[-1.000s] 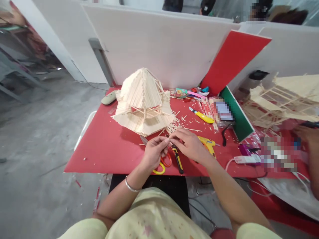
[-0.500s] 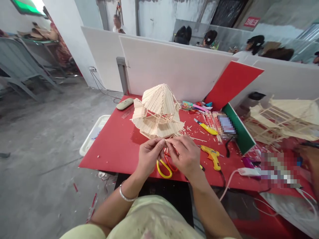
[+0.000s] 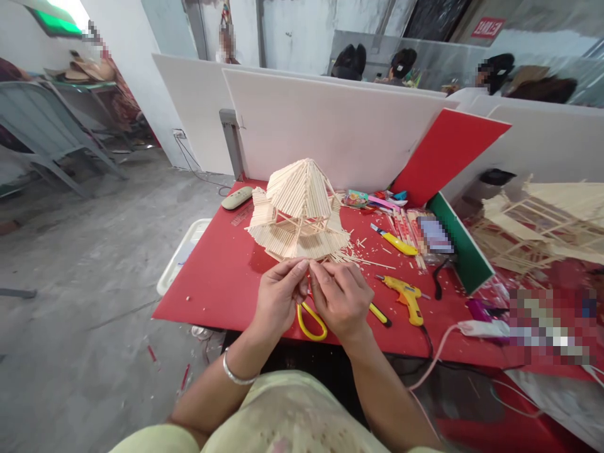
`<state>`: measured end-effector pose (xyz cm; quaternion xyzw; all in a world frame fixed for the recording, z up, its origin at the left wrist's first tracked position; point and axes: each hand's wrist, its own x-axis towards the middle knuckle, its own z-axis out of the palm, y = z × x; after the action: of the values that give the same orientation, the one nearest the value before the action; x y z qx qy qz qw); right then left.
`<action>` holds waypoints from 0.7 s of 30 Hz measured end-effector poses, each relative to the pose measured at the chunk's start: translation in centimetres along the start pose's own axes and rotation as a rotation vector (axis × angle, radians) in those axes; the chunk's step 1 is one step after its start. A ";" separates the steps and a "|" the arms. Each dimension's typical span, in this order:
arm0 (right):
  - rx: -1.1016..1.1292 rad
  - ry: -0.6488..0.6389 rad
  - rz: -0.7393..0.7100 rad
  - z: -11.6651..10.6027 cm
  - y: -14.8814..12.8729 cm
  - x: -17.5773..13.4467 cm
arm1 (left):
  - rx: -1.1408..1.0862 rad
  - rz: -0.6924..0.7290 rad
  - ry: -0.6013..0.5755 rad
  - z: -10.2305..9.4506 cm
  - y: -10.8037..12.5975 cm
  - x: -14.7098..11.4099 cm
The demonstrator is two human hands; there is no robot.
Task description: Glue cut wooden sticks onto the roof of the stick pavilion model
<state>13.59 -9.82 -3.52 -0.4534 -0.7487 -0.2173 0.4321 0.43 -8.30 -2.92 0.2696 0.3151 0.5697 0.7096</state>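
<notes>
My left hand [image 3: 282,290] and my right hand [image 3: 341,294] meet fingertip to fingertip just in front of a model pavilion [image 3: 302,207] built of thin wooden sticks. Both hands are closed in a pinch; whatever lies between the fingers is too small to make out. Under them, yellow-handled scissors [image 3: 311,322] show in part at the table edge. Close to my right hand lies a yellow-and-black cutter [image 3: 380,315], partly covered by it. A yellow glue gun [image 3: 404,297] rests further right.
On the red table [image 3: 212,277] lie a yellow utility knife [image 3: 396,241], loose sticks [image 3: 363,260], packs of sticks [image 3: 408,229] and a beige remote [image 3: 236,197]. A green board [image 3: 465,245] stands at right, beside another stick model [image 3: 528,220]. White panels [image 3: 325,126] rise behind.
My right hand has shifted slightly left and turned, uncovering more of the cutter beside it. The fingertips of both hands stay together. The view has swung a little.
</notes>
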 end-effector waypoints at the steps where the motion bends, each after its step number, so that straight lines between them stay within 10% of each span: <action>1: 0.006 0.000 0.009 0.0 0.0 -0.1 | 0.002 -0.004 0.000 0.1 0.0 0.0; 21: 0.089 -0.016 0.085 -0.6 1.4 -1.4 | 0.085 0.103 0.023 1.7 -1.7 0.5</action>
<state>15.37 -10.28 -4.48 -0.4667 -0.7411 -0.1620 0.4546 2.89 -8.18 -3.19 0.3088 0.3329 0.5946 0.6636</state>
